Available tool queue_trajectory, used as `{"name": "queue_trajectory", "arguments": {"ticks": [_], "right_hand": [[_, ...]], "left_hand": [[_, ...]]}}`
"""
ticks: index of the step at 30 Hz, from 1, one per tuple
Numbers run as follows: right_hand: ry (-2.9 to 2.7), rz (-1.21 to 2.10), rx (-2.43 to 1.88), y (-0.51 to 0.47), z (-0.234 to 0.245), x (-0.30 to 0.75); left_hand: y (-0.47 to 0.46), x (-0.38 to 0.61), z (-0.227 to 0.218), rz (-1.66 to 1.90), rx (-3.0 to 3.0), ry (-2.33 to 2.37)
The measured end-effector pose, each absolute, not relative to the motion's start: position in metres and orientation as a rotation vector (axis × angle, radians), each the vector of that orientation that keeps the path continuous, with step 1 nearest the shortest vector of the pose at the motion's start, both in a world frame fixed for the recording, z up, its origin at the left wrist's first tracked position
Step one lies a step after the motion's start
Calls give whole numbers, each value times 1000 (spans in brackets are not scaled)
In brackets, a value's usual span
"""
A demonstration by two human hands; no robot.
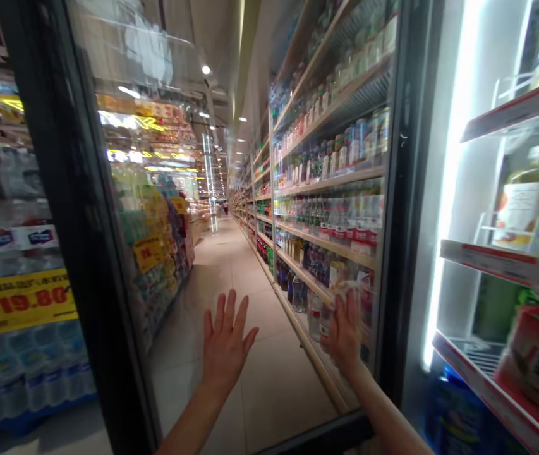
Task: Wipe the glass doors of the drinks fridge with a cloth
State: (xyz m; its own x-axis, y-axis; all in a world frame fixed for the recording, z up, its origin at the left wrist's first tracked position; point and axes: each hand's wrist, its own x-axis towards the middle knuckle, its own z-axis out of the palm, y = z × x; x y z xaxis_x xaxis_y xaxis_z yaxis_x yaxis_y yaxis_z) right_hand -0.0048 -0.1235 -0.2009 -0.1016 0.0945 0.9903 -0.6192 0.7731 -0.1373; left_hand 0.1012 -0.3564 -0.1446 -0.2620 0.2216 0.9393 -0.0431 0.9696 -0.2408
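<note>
Lower right, the right hand (345, 336), fingers nearly straight, holds a pale cloth (347, 289) showing past their tips; the left hand (225, 344) splays empty.

Bright glare from the vertical light strip (447, 189), blur toward edges

1. A pale tiled floor (217, 265) with thin seams runs far back down the aisle.
2. Along its right side stand tall, many-tiered shelves (335, 182) filled with bottles and cans.
3. Stacked bottled drinks (27, 366) rise at the left, with a yellow price sign (23, 302) reading 19.80 in red.
4. Round ceiling lamps (206, 70) and yellow lit arrows (148, 122) glow overhead, somewhat blurred.
5. At the right, a bright white vertical light strip (449, 189) lights cooler shelves (501, 260) with red-edged label rails.
</note>
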Motion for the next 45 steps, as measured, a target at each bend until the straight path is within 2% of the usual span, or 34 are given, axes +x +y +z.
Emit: {"name": "queue_trajectory", "arguments": {"ticks": [3, 9, 17, 24, 28, 31, 34, 39, 41, 45], "right_hand": [[-1620, 667, 440, -134, -202, 4], [-1653, 464, 910, -182, -225, 36], [-1712, 668, 431, -118, -250, 4], [-1688, 439, 965, -178, -262, 43], [-1694, 437, 804, -131, -273, 17], [-1709, 595, 512, -90, -265, -9], [-1659, 735, 370, -89, -247, -14], [-1704, 519, 838, -128, -232, 6], [-1677, 493, 867, -123, -225, 2], [-1541, 772, 356, -90, -192, -26]], "left_hand": [[-352, 100, -150, 250, -124, -1800], [-352, 100, -151, 277, -121, -1803], [-351, 100, -155, 261, -118, -1809], [-353, 103, -157, 273, -133, -1815], [-357, 104, -157, 305, -137, -1824], [-358, 104, -160, 305, -148, -1817], [-355, 105, -160, 279, -162, -1806], [-343, 104, -139, 289, -244, -1740], [-340, 99, -124, 303, -247, -1725], [-340, 88, -104, 310, -194, -1742]]}}
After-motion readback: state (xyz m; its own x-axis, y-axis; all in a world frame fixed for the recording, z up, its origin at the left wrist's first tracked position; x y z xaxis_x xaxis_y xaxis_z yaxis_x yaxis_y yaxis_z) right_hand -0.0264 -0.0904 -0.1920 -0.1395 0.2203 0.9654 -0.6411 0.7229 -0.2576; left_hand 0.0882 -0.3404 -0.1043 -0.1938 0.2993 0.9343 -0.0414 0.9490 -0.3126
